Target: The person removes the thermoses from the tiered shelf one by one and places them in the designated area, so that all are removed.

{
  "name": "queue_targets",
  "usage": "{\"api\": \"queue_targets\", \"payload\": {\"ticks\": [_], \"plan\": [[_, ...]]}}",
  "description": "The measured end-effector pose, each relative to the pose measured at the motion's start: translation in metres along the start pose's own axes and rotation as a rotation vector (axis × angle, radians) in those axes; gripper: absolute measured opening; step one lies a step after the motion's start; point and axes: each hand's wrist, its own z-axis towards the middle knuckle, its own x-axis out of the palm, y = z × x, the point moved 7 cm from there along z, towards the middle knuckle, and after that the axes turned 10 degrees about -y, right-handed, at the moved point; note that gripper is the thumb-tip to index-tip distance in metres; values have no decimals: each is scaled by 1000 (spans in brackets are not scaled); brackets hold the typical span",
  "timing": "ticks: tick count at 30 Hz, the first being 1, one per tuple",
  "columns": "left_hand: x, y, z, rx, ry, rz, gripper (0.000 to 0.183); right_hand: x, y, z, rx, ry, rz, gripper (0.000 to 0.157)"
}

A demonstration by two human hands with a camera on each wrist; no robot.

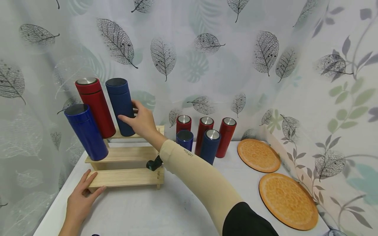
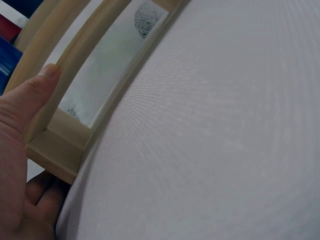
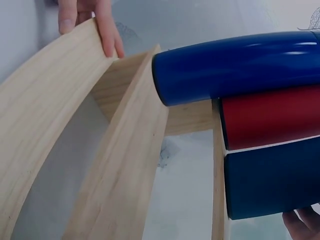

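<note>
A three-step wooden rack (image 1: 127, 177) stands on the left of the white table. My left hand (image 1: 79, 201) grips the left end of its lowest step; in the left wrist view the thumb (image 2: 37, 92) lies on the wood and the fingers go round the end. On the top step, my right hand (image 1: 143, 119) holds a dark blue thermos flask (image 1: 119, 108) by its side, upright. Just left of it stands a red flask (image 1: 95, 106) with a silver lid top. A bright blue flask (image 1: 87, 132) stands on the middle step at the left end.
Right of the rack are more flasks: red ones (image 1: 226, 137), a dark blue one (image 1: 210, 147) and a bright blue one (image 1: 185, 139). Two round orange-brown mats (image 1: 287, 201) lie at the table's right side. A leaf-patterned curtain (image 1: 189, 65) hangs behind.
</note>
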Motion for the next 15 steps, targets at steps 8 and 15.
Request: {"api": "queue_targets", "payload": {"ticks": [8, 15], "plan": [[-1, -2, 2, 10, 3, 4, 80, -4, 8, -2, -27, -11, -6, 76], [-1, -2, 3, 10, -3, 10, 80, -6, 10, -7, -27, 3, 26, 75]]}}
